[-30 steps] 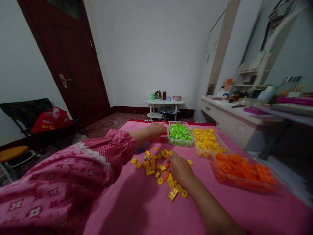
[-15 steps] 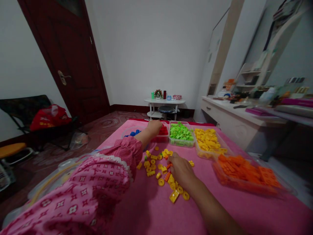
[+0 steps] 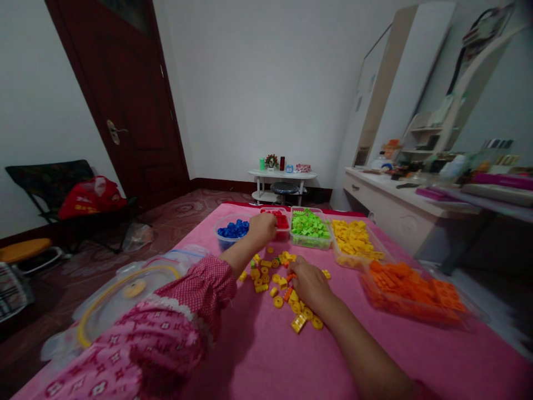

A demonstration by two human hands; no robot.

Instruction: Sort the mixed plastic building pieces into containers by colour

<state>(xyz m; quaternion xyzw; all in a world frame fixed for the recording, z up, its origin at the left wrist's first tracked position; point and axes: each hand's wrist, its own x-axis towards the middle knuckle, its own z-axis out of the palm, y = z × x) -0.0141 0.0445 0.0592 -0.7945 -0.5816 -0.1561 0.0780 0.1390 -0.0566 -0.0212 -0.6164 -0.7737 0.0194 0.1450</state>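
My left hand (image 3: pixel 263 226), its fingers curled closed, hangs at the near left side of a clear box of red building blocks (image 3: pixel 282 221). Whatever is in its fingers is hidden. Among a loose pile of yellow building blocks and round pieces (image 3: pixel 265 271) on the pink cloth, my right hand (image 3: pixel 308 281) has its fingers bent down around a small orange building block (image 3: pixel 291 276). Another orange block (image 3: pixel 287 294) lies just below those fingertips. A round tub of blue blocks (image 3: pixel 234 229) stands left of my left hand.
Beyond the pile stands a box of green blocks (image 3: pixel 310 226), with a box of yellow blocks (image 3: pixel 353 240) beside it. An orange-block box (image 3: pixel 412 291) sits at the right. Clear lids (image 3: pixel 133 289) lie at the left edge. A white dresser (image 3: pixel 400 194) flanks the table's right side.
My left hand has drawn back a little from the red box, and more of the blue tub shows. My right hand stays at the pile. The view has shifted slightly.
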